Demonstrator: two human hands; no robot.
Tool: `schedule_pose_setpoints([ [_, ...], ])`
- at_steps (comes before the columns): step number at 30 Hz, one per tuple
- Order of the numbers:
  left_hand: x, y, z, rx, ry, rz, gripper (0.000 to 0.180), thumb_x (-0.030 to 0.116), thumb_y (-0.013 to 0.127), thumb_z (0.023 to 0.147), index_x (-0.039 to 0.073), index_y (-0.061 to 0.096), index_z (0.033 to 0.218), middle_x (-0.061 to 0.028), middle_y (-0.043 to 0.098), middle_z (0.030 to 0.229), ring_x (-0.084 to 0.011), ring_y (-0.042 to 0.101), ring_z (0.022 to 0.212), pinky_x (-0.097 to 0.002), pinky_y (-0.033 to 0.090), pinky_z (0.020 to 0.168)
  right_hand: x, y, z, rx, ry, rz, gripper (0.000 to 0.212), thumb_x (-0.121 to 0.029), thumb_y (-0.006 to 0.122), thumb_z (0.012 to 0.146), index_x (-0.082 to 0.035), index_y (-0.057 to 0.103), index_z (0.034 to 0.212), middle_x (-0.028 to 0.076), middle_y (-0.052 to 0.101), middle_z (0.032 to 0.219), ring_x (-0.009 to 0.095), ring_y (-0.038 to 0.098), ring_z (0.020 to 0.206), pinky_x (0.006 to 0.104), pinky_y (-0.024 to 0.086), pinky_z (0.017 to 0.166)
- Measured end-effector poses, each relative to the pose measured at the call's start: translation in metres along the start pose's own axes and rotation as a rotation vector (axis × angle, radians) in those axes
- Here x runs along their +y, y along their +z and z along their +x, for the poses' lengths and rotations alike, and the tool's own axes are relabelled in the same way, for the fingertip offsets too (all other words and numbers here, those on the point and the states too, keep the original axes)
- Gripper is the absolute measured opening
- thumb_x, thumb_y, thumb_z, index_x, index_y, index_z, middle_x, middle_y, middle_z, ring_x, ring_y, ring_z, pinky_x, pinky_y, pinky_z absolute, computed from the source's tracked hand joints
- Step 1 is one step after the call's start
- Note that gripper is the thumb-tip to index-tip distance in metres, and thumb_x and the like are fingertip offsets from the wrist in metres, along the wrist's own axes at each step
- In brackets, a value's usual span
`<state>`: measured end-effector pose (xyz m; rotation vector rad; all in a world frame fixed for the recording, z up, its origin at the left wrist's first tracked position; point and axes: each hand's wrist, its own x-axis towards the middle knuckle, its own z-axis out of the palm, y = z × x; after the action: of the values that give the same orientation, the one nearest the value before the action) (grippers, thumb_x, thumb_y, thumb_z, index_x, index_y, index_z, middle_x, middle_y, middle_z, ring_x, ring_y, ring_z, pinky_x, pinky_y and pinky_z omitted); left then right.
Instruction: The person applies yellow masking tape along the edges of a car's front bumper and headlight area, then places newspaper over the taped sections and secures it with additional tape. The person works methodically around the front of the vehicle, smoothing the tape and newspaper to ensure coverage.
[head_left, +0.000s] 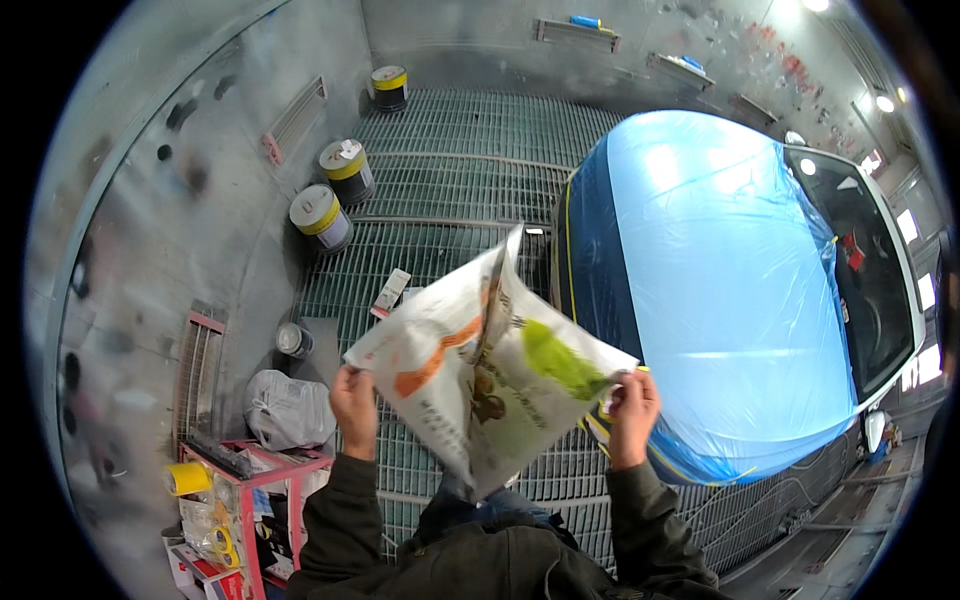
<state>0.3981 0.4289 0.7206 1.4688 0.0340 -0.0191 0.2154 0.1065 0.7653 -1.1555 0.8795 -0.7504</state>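
Note:
Between my two hands a white printed bag (430, 345) is stretched out, with orange and green patches on it and a crease down its middle. My left hand (354, 410) is closed on its left corner. At the opposite corner, my right hand (632, 415) pinches the edge, with a bit of yellow by the fingertips. The bag hangs over the grated floor in front of my body and hides part of it. Close to my right hand stands a car (890, 290) whose front is covered in blue plastic film (720, 290).
Several yellow-banded cans (322, 217) stand along the left wall. A small box (391, 292) lies on the floor grating (450, 190). At lower left are a red-framed cart (247, 530), a yellow tape roll (188, 478) and a pale plastic bag (290, 408).

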Motion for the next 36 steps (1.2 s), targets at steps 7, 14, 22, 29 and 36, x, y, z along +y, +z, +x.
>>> schedule_pose_setpoints([
  [7, -0.059, -0.068, 0.048, 0.343, -0.001, 0.036, 0.017, 0.016, 0.054, 0.096, 0.001, 0.06, 0.102, -0.0009, 0.06, 0.087, -0.0074, 0.053, 0.071, -0.0259, 0.044, 0.061, -0.102, -0.054, 0.05, 0.212, -0.469, -0.059, 0.011, -0.018, 0.054, 0.103, -0.01, 0.058, 0.097, -0.005, 0.05, 0.064, 0.0, 0.039, 0.048, 0.0192, 0.027, 0.041],
  [14, -0.037, -0.079, 0.071, 0.634, 0.425, 0.624, 0.041, 0.019, 0.054, 0.098, -0.004, 0.047, 0.132, -0.0219, 0.052, 0.133, -0.0342, 0.052, 0.122, -0.0442, 0.039, 0.105, -0.203, -0.043, 0.012, 0.257, -0.818, -0.109, 0.013, -0.021, 0.05, 0.106, -0.01, 0.058, 0.105, -0.007, 0.042, 0.06, -0.001, 0.033, 0.05, 0.0191, 0.023, 0.044],
  [22, 0.061, 0.079, 0.004, -0.737, 0.699, 0.637, 0.066, 0.052, 0.075, 0.081, 0.001, 0.063, 0.122, -0.0167, 0.066, 0.115, -0.0327, 0.062, 0.11, -0.0441, 0.048, 0.096, -0.209, -0.051, -0.018, 0.23, -0.94, -0.347, 0.019, -0.023, 0.05, 0.106, -0.005, 0.056, 0.107, 0.002, 0.062, 0.067, 0.003, 0.048, 0.049, 0.0201, 0.033, 0.047],
  [29, 0.037, 0.108, -0.029, -0.737, 0.765, 0.672, 0.018, 0.018, 0.07, 0.086, 0.003, 0.072, 0.095, -0.0113, 0.068, 0.08, -0.0277, 0.067, 0.071, -0.0401, 0.053, 0.061, -0.212, -0.079, -0.025, 0.445, -0.949, -0.458, 0.021, -0.01, 0.06, 0.099, -0.002, 0.061, 0.118, 0.009, 0.067, 0.116, 0.003, 0.049, 0.068, 0.0198, 0.037, 0.056],
  [36, 0.088, 0.125, -0.042, -0.833, 1.079, 0.858, 0.012, 0.008, 0.066, 0.081, 0.003, 0.064, 0.091, -0.0064, 0.053, 0.07, -0.0219, 0.061, 0.061, -0.0345, 0.048, 0.052, -0.138, -0.008, -0.087, -0.278, -0.953, -1.041, 0.032, -0.021, 0.085, 0.075, -0.011, 0.074, 0.103, 0.012, 0.067, 0.106, 0.025, 0.063, 0.091, 0.0354, 0.051, 0.072],
])
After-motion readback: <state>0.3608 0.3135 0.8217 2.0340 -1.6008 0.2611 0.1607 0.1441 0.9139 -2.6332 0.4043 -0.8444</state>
